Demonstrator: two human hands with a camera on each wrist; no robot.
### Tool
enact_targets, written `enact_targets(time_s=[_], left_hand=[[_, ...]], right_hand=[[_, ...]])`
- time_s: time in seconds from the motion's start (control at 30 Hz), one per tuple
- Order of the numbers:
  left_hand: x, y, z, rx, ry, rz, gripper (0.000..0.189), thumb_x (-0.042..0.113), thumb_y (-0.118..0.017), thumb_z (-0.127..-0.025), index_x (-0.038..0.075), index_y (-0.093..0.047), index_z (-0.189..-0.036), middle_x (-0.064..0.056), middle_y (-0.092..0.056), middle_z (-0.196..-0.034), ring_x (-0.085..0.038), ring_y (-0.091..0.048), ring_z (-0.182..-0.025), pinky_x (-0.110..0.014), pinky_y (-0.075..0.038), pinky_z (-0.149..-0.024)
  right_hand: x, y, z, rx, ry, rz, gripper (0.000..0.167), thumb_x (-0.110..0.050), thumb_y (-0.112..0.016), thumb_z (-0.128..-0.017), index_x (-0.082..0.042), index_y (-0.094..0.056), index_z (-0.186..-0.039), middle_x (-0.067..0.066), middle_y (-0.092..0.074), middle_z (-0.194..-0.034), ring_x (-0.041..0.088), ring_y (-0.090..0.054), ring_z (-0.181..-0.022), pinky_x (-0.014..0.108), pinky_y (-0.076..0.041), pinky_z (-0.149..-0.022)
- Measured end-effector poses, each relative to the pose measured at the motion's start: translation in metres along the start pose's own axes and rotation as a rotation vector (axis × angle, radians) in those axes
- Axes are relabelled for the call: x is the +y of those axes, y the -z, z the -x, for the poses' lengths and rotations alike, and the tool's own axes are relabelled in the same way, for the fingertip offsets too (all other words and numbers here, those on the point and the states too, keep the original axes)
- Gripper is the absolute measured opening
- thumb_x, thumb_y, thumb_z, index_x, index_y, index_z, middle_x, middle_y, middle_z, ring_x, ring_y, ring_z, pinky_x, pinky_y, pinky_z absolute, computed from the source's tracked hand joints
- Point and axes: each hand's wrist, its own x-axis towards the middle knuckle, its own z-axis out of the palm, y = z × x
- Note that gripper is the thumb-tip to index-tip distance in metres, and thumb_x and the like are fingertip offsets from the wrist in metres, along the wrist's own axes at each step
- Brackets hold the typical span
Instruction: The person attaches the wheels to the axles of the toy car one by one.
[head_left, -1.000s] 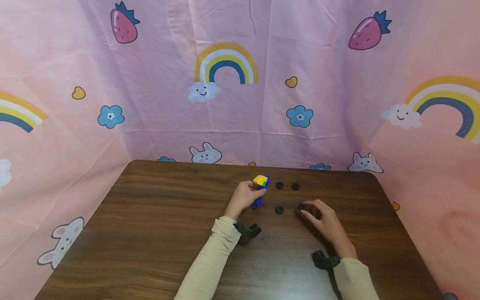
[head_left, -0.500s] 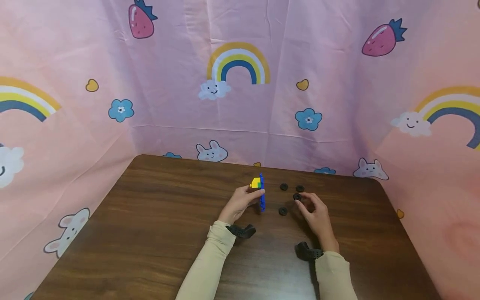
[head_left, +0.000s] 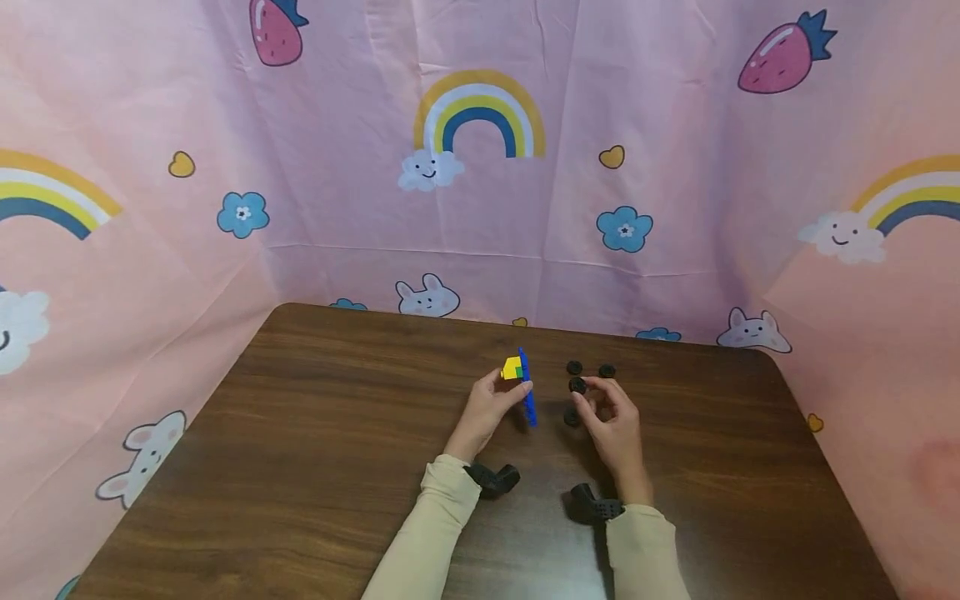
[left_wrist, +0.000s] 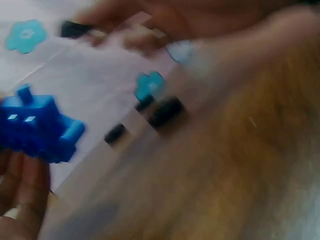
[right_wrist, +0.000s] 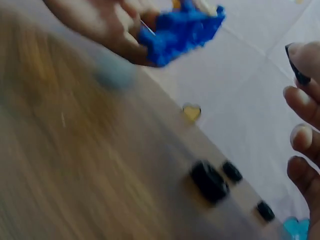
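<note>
My left hand (head_left: 480, 417) holds a blue toy car chassis (head_left: 528, 407) on its edge above the table, thumb along the near face. On the chassis's left side sit a yellow block (head_left: 511, 368) and a small green piece (head_left: 519, 372). To the right, my right hand (head_left: 618, 429) pinches a black toy wheel (head_left: 577, 385) between thumb and fingertips, a short gap away from the chassis. In the left wrist view, knobs stick out of the blue chassis (left_wrist: 37, 127). The right wrist view shows the pinched wheel (right_wrist: 298, 67) edge-on, partly hidden by fingers.
Three more black wheels lie on the brown wooden table (head_left: 300, 467): a far one (head_left: 574, 367), one to its right (head_left: 607, 370), and a nearer one (head_left: 572, 416) beside the right thumb. A patterned pink cloth (head_left: 337, 208) hangs behind and at both sides.
My right hand has lifted the wheel off the table and carried it left toward the chassis. My left hand has raised the chassis and turned it onto its edge.
</note>
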Motion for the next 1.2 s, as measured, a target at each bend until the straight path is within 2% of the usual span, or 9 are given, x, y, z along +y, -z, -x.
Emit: enact_targets(time_s=[0.1,0.2,0.37,0.57,0.8,0.97,1.2], left_hand=[[0.003,-0.003,0.001,0.063,-0.043,-0.094,0.05,0.038,-0.077,-0.095,0.008,-0.064,-0.134,-0.012,-0.07,-0.123,-0.019,-0.067,-0.11,-0.041,-0.055,-0.102],[0.003,-0.005,0.002,0.069,-0.053,-0.132,0.047,0.038,-0.078,-0.095,0.009,-0.066,-0.129,-0.011,-0.071,-0.12,-0.018,-0.068,-0.106,-0.037,-0.057,-0.096],[0.003,-0.009,0.001,0.034,-0.083,-0.115,0.042,0.031,-0.077,-0.096,0.007,-0.065,-0.128,-0.013,-0.07,-0.12,-0.016,-0.067,-0.104,-0.031,-0.058,-0.093],[0.003,-0.012,0.001,-0.014,-0.11,-0.15,0.037,0.019,-0.076,-0.096,0.005,-0.065,-0.129,-0.015,-0.07,-0.122,-0.016,-0.068,-0.105,-0.03,-0.059,-0.092],[0.004,-0.013,0.002,-0.063,-0.106,-0.168,0.039,0.021,-0.077,-0.095,0.009,-0.066,-0.13,-0.011,-0.07,-0.123,-0.012,-0.067,-0.099,-0.026,-0.059,-0.088],[0.004,-0.012,0.004,-0.066,-0.096,-0.166,0.036,0.02,-0.076,-0.095,0.009,-0.066,-0.128,-0.012,-0.071,-0.116,-0.011,-0.067,-0.093,-0.023,-0.058,-0.083],[0.003,-0.008,0.004,-0.108,-0.115,-0.197,0.035,0.021,-0.076,-0.096,0.008,-0.066,-0.127,-0.013,-0.072,-0.115,-0.011,-0.067,-0.091,-0.024,-0.057,-0.081]], right_hand=[[0.004,-0.007,-0.003,0.02,0.027,0.009,0.028,0.013,-0.075,-0.087,0.009,-0.071,-0.115,0.022,-0.065,-0.091,0.005,-0.054,-0.072,0.013,-0.046,-0.063],[0.005,-0.013,-0.005,0.029,0.041,0.034,0.029,0.008,-0.078,-0.088,0.003,-0.073,-0.116,0.017,-0.07,-0.091,0.003,-0.059,-0.073,0.011,-0.05,-0.065],[-0.001,-0.02,-0.009,-0.024,0.077,0.094,0.032,-0.002,-0.082,-0.088,-0.004,-0.076,-0.119,0.011,-0.076,-0.093,0.007,-0.067,-0.073,0.011,-0.055,-0.068],[-0.002,-0.027,-0.006,-0.057,0.142,0.129,0.034,-0.001,-0.083,-0.086,-0.003,-0.076,-0.119,0.008,-0.076,-0.089,0.017,-0.071,-0.071,0.018,-0.057,-0.064],[-0.002,-0.028,-0.005,-0.061,0.192,0.145,0.035,0.002,-0.083,-0.084,0.0,-0.075,-0.118,0.01,-0.075,-0.089,0.021,-0.07,-0.069,0.03,-0.061,-0.061],[-0.003,-0.026,-0.006,-0.094,0.221,0.168,0.036,0.004,-0.083,-0.084,0.003,-0.074,-0.118,0.012,-0.073,-0.09,0.023,-0.071,-0.069,0.039,-0.062,-0.063],[-0.004,-0.024,-0.007,-0.138,0.241,0.217,0.037,0.004,-0.083,-0.084,0.003,-0.072,-0.119,0.013,-0.073,-0.094,0.024,-0.073,-0.072,0.036,-0.063,-0.065]])
